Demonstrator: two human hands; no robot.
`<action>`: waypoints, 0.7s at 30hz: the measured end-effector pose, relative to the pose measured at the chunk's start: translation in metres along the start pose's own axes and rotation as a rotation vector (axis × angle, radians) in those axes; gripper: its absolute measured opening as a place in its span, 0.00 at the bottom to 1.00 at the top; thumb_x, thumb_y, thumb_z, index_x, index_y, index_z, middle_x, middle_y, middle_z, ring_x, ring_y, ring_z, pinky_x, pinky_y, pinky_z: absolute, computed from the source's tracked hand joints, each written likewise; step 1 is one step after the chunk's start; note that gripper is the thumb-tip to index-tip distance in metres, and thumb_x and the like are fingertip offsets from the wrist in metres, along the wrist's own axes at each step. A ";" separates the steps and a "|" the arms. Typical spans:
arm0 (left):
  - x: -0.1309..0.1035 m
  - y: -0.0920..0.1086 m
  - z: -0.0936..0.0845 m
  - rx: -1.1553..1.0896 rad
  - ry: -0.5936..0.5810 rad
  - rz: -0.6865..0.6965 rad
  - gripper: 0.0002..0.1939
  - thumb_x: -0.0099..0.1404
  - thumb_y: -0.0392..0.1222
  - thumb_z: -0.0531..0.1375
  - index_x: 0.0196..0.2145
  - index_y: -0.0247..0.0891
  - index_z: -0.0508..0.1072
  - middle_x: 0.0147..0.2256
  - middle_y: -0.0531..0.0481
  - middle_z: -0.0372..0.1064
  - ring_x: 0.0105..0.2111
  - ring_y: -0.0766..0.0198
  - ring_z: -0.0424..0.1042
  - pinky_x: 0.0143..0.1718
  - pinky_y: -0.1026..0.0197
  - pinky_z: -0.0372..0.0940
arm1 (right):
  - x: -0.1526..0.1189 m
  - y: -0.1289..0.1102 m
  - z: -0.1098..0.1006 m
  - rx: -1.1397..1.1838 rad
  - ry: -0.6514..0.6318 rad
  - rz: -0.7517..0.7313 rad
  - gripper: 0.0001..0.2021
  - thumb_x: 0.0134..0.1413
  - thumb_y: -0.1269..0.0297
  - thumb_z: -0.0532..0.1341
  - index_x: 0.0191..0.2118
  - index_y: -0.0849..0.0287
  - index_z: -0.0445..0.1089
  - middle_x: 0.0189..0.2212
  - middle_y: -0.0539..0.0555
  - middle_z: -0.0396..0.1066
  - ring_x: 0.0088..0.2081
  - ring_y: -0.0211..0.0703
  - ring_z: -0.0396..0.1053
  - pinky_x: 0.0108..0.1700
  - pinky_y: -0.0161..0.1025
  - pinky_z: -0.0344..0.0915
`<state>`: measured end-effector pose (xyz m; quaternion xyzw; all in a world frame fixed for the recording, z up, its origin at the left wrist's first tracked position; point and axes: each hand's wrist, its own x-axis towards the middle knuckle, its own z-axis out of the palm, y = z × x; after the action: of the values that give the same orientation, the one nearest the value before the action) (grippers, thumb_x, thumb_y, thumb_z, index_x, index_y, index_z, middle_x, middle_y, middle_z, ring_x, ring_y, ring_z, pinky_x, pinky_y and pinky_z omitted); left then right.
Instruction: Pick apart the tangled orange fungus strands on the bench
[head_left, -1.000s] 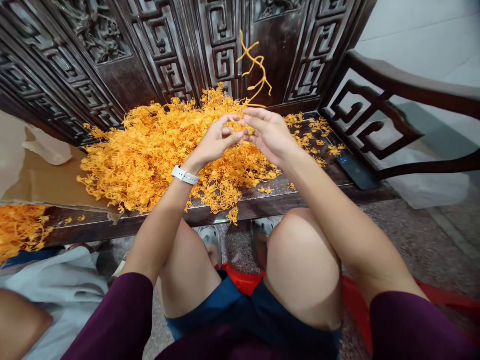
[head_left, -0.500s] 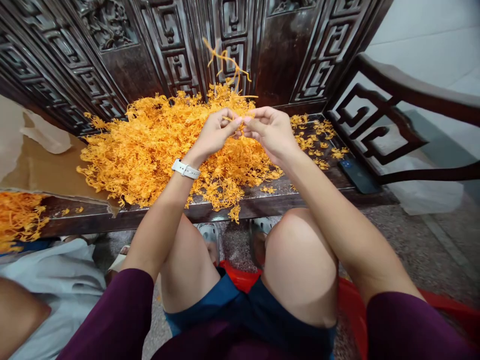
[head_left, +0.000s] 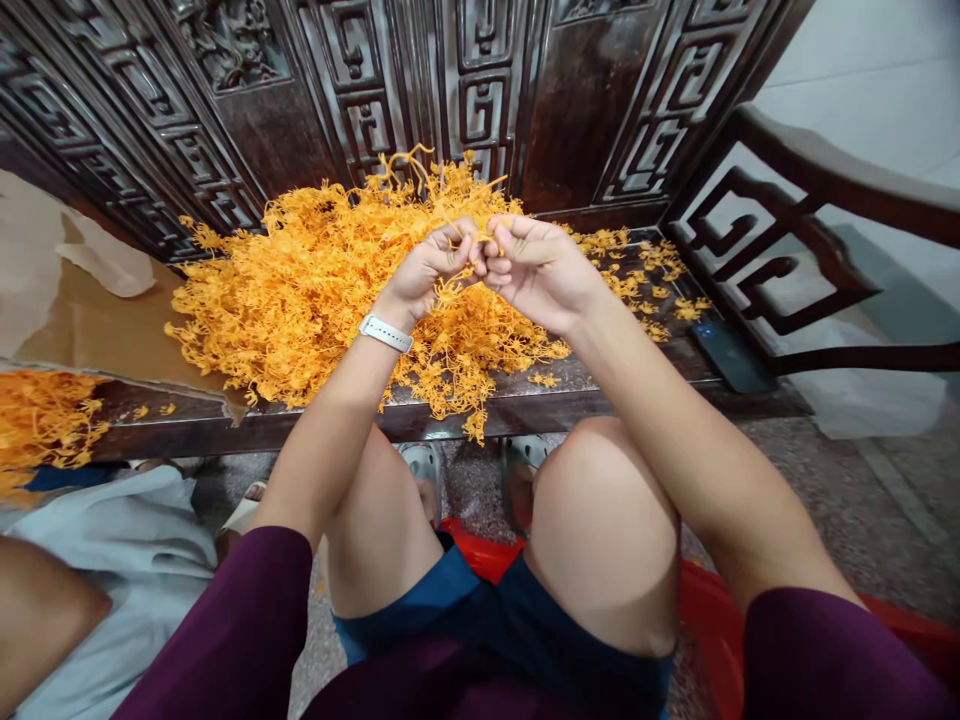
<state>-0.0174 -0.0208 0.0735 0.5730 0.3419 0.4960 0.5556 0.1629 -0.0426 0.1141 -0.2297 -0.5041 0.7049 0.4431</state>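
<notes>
A large heap of thin, branching orange pieces (head_left: pixel 292 300), plastic-looking, lies on the dark wooden bench (head_left: pixel 517 395). Over the right part of this heap my two hands meet, fingertips nearly touching. My left hand (head_left: pixel 429 268), with a pale watch band (head_left: pixel 386 333) at the wrist, is closed in a pinch on an orange branching piece (head_left: pixel 450 230). My right hand (head_left: pixel 546 268) is closed too, its thumb and forefinger pinching a small orange part at the same spot. Whether both hold one and the same piece is hard to make out.
Loose orange bits (head_left: pixel 645 265) and a dark phone (head_left: pixel 731 352) lie at the bench's right end, by its carved armrest (head_left: pixel 780 235). A cardboard sheet (head_left: pixel 127 320) stands at left, beside another orange pile (head_left: pixel 45 420). Another person's leg (head_left: pixel 45 590) is at lower left.
The long orange branch that stood up above my hands is now lower, near the heap. My hands have turned slightly, still close together. The whole view has shifted a little.
</notes>
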 end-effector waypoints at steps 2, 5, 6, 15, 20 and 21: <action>0.000 -0.003 0.001 0.042 0.021 0.040 0.17 0.77 0.52 0.61 0.33 0.40 0.66 0.32 0.50 0.73 0.44 0.58 0.84 0.48 0.50 0.81 | -0.001 -0.001 0.003 0.008 -0.004 -0.010 0.12 0.64 0.64 0.72 0.34 0.57 0.69 0.30 0.49 0.71 0.28 0.33 0.63 0.30 0.33 0.64; 0.001 -0.006 0.002 0.112 0.042 0.071 0.23 0.76 0.61 0.60 0.33 0.40 0.64 0.33 0.48 0.72 0.49 0.54 0.84 0.46 0.49 0.81 | -0.002 0.000 0.005 0.022 -0.018 -0.048 0.15 0.64 0.63 0.74 0.33 0.56 0.67 0.28 0.47 0.68 0.27 0.32 0.62 0.29 0.32 0.64; 0.001 -0.007 0.002 0.130 0.047 0.071 0.24 0.75 0.63 0.61 0.33 0.41 0.64 0.33 0.48 0.72 0.50 0.53 0.83 0.46 0.49 0.81 | -0.002 0.001 0.005 0.026 -0.026 -0.061 0.16 0.64 0.62 0.74 0.33 0.56 0.67 0.27 0.46 0.68 0.26 0.32 0.62 0.30 0.32 0.64; -0.003 0.000 0.010 0.047 0.040 0.281 0.31 0.74 0.71 0.53 0.29 0.43 0.51 0.26 0.53 0.54 0.32 0.64 0.72 0.42 0.52 0.78 | -0.004 0.006 0.002 -0.062 0.018 -0.168 0.18 0.62 0.55 0.74 0.36 0.53 0.65 0.31 0.48 0.67 0.31 0.36 0.63 0.31 0.33 0.62; -0.012 0.017 0.024 0.026 0.049 0.238 0.17 0.81 0.42 0.43 0.31 0.42 0.52 0.31 0.49 0.58 0.31 0.67 0.67 0.45 0.57 0.79 | -0.013 -0.016 0.003 -0.154 0.055 -0.210 0.18 0.60 0.52 0.75 0.39 0.51 0.65 0.32 0.47 0.65 0.32 0.37 0.61 0.33 0.34 0.62; -0.012 0.019 0.025 0.005 0.027 0.211 0.16 0.80 0.38 0.42 0.31 0.42 0.55 0.33 0.48 0.61 0.32 0.67 0.68 0.45 0.58 0.79 | -0.014 -0.018 0.003 -0.174 0.070 -0.206 0.18 0.60 0.51 0.74 0.39 0.51 0.66 0.32 0.47 0.65 0.32 0.37 0.62 0.34 0.34 0.62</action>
<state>-0.0003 -0.0426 0.0925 0.6005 0.2885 0.5584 0.4943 0.1749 -0.0541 0.1295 -0.2389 -0.5685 0.6009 0.5086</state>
